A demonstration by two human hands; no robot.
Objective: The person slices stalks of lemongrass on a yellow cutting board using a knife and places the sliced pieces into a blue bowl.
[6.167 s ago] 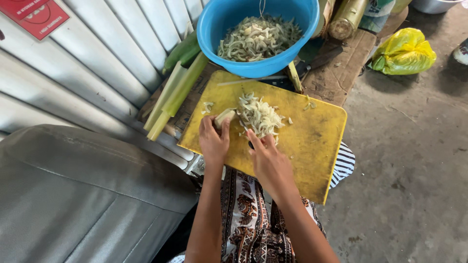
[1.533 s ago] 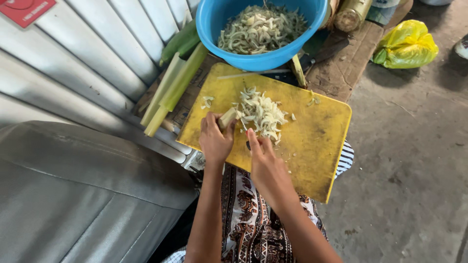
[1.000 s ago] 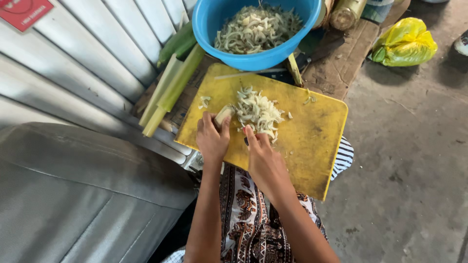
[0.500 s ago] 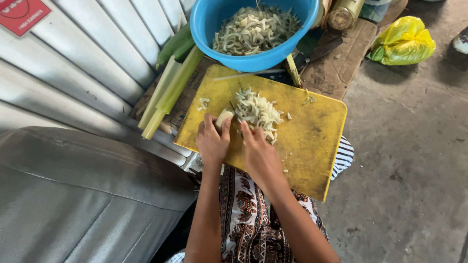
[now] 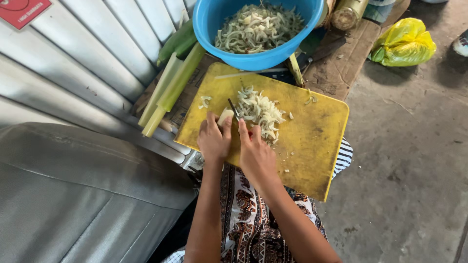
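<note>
**Both hands on the board, knife at the stem piece**

Your left hand (image 5: 213, 140) lies on the yellow board (image 5: 317, 131), fingers curled down and pinching a short pale stem piece (image 5: 224, 117) that sticks out just past the fingertips. Your right hand (image 5: 255, 153) sits touching-close beside it, closed around a knife (image 5: 234, 109); only a thin dark blade shows, running forward from the fist and standing right against the stem piece on its right side. The handle is hidden inside the grip.

Just ahead of your right hand, touching the blade's far side, lies a heap of pale slices (image 5: 261, 111). A few stray bits (image 5: 204, 101) lie ahead and to the left of your left hand. Farther ahead, beyond the board's far edge, stands a blue bowl (image 5: 214, 29) full of the same cut strips. Out to the left of your left hand, long green stalks (image 5: 168, 90) lean along a corrugated wall (image 5: 97, 53). Far off to the right, well apart from both hands, a yellow bag (image 5: 403, 43) lies on the ground. The board rests over your lap, on patterned cloth (image 5: 243, 224)
</note>
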